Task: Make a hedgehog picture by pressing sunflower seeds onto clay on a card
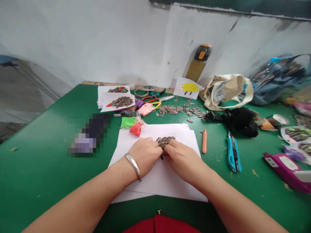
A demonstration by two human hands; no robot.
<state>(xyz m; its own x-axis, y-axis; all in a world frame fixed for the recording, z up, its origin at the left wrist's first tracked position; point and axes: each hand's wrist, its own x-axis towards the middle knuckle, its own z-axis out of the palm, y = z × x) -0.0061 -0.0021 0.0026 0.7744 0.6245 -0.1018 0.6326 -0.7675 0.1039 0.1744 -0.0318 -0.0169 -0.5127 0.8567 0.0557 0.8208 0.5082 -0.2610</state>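
White paper sheets (136, 145) lie on the green table, with a cluster of striped sunflower seeds (165, 141) near their middle. At the cluster's left edge is my left hand (145, 155), a silver bangle on its wrist, its fingers curled together. My right hand (182, 158) meets the cluster from the right, thumb and fingers pinched at the seeds. The fingertips of both hands nearly touch, and whatever lies between them is too small to make out. Bags of green clay (128, 122) and red clay (136, 129) rest at the sheets' upper left corner.
Loose seeds (170, 110), scissors and pliers (155, 98) lie behind the sheets. On the right are an orange stick (204, 141), a blue cutter (233, 153), a black bag (240, 122) and a purple case (286, 170). Finished seed pictures (121, 103) lie back left.
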